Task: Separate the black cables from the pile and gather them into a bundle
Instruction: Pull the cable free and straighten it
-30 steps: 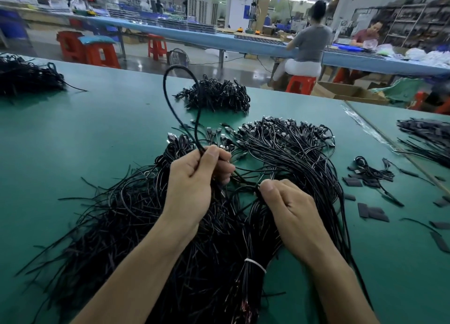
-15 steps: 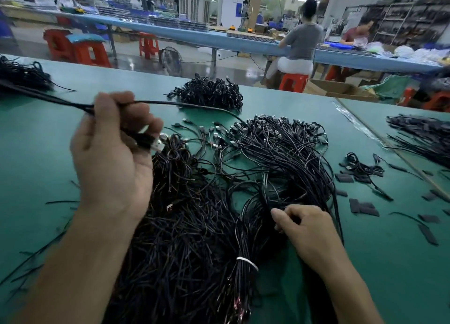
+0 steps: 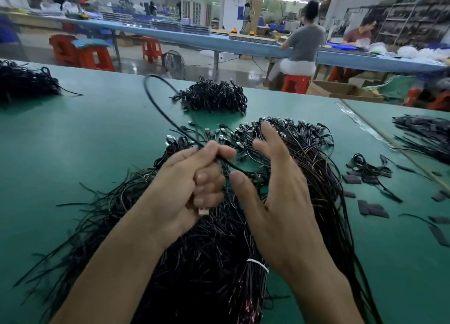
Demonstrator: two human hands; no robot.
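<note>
A big pile of black cables (image 3: 304, 158) with silver plugs lies on the green table (image 3: 85, 138) in front of me. My left hand (image 3: 192, 180) is curled round one black cable (image 3: 155, 104) that loops up and away to the left; its white plug end sticks out below my fist. My right hand (image 3: 275, 184) hovers just right of it above the pile, fingers spread and straight, holding nothing. A white tie (image 3: 258, 265) binds part of the pile near my right wrist.
A coiled heap of finished cables (image 3: 211, 97) sits beyond the pile. More black cables lie at the far left (image 3: 22, 82) and far right (image 3: 423, 133). Dark strips (image 3: 372, 209) and a small cable bunch (image 3: 367, 167) are scattered on the right. People sit at a far bench.
My left hand came back from the upper left to the middle, still gripping the cable, which now loops upward. My right hand lifted off the pile and opened beside it.
</note>
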